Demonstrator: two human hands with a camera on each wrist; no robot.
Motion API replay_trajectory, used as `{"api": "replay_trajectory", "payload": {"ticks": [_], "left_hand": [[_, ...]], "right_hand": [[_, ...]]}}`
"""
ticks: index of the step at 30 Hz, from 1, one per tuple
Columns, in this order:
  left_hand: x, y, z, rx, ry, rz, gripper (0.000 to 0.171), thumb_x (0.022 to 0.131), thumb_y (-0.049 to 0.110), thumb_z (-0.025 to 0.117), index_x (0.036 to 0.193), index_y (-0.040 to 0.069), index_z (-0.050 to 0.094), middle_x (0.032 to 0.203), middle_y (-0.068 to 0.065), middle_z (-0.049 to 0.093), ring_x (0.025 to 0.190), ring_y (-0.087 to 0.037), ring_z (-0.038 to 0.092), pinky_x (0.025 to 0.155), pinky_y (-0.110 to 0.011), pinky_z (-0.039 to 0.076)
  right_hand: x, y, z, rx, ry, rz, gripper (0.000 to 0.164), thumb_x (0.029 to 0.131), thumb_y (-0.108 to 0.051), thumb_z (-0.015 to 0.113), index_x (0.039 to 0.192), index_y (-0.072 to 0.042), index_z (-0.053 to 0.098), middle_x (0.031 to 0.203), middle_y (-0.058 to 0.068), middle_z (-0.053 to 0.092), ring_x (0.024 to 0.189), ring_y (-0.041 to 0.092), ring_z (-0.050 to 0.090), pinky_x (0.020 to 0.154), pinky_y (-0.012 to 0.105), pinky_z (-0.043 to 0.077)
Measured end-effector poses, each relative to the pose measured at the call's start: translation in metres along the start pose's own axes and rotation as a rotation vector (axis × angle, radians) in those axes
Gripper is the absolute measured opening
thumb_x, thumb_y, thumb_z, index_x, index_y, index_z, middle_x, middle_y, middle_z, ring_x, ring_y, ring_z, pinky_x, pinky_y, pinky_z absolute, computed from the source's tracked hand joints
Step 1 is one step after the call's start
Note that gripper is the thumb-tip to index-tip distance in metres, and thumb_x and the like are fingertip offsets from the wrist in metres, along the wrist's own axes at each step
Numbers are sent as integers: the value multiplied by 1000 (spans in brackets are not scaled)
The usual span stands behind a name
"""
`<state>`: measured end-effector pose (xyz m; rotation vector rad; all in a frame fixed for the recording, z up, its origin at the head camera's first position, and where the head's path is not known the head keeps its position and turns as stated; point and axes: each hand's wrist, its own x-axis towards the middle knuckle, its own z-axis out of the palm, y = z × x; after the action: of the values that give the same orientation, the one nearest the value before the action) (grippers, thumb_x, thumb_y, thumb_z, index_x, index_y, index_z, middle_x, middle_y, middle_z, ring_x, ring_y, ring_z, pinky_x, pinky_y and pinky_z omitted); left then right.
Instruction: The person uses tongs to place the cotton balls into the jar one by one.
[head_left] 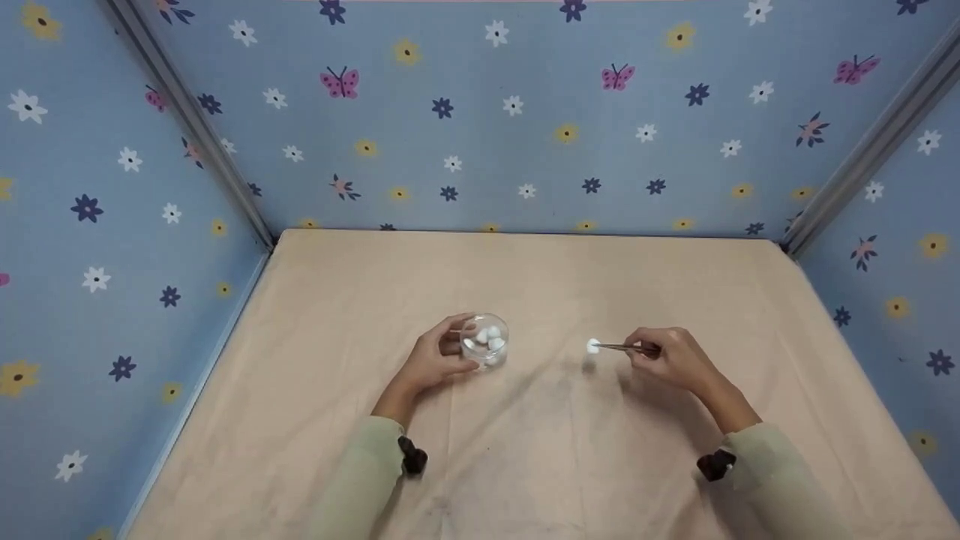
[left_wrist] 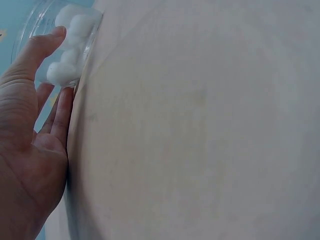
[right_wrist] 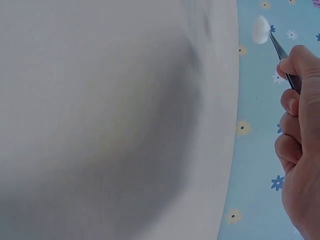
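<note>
My left hand (head_left: pixel 437 357) curls its thumb and fingers round a clear round jar (head_left: pixel 484 360) on the table. Several white cotton balls (left_wrist: pixel 70 72) lie inside it, seen through the wall in the left wrist view. To the right, my right hand (head_left: pixel 673 358) pinches metal tweezers (head_left: pixel 626 347) that point left. Their tips grip one cotton ball (right_wrist: pixel 260 30), held above the cloth with its shadow just below it. In the right wrist view the remaining fingers of that hand are folded in toward the palm.
A beige cloth (head_left: pixel 360 277) with soft creases covers the table. Blue panels (head_left: pixel 510 150) printed with flowers and butterflies stand behind it and at both sides, with grey posts (head_left: pixel 202 135) at the back corners. Dark wrist cameras (head_left: pixel 412 456) sit on the pale green sleeves.
</note>
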<state>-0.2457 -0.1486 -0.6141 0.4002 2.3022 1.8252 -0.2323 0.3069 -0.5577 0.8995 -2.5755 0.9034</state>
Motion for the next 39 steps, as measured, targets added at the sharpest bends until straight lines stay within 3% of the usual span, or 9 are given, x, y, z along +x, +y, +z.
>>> {"api": "replay_trajectory", "payload": {"ticks": [8, 15, 30, 39], "left_hand": [[0, 0, 0, 3, -1, 3, 87, 89, -2, 91, 166, 14, 55, 158, -21, 61, 139, -38, 70, 121, -50, 59], [1, 0, 0, 0, -1, 7, 87, 88, -4, 91, 166, 14, 55, 157, -22, 61, 138, -38, 70, 119, -43, 60], [1, 1, -1, 5, -2, 0, 88, 89, -2, 91, 167, 15, 54, 159, -22, 61, 140, -39, 69, 121, -50, 59], [1, 0, -1, 22, -3, 6, 87, 89, -1, 92, 166, 14, 55, 158, -20, 61, 138, -37, 70, 119, -41, 60]], "right_hand": [[7, 0, 6, 18, 20, 19, 15, 89, 6, 82, 95, -8, 82, 71, 0, 74, 64, -5, 45, 57, 21, 41], [15, 0, 10, 24, 47, 5, 14, 87, 5, 83, 94, -6, 82, 69, 2, 72, 63, -4, 45, 58, 17, 39], [36, -8, 15, 42, 14, 24, 11, 89, 3, 80, 95, -6, 82, 68, 3, 68, 62, -3, 42, 58, 22, 37], [45, -16, 23, 76, 4, 34, 10, 91, 2, 80, 97, -5, 83, 67, 5, 68, 60, -3, 41, 59, 21, 36]]}}
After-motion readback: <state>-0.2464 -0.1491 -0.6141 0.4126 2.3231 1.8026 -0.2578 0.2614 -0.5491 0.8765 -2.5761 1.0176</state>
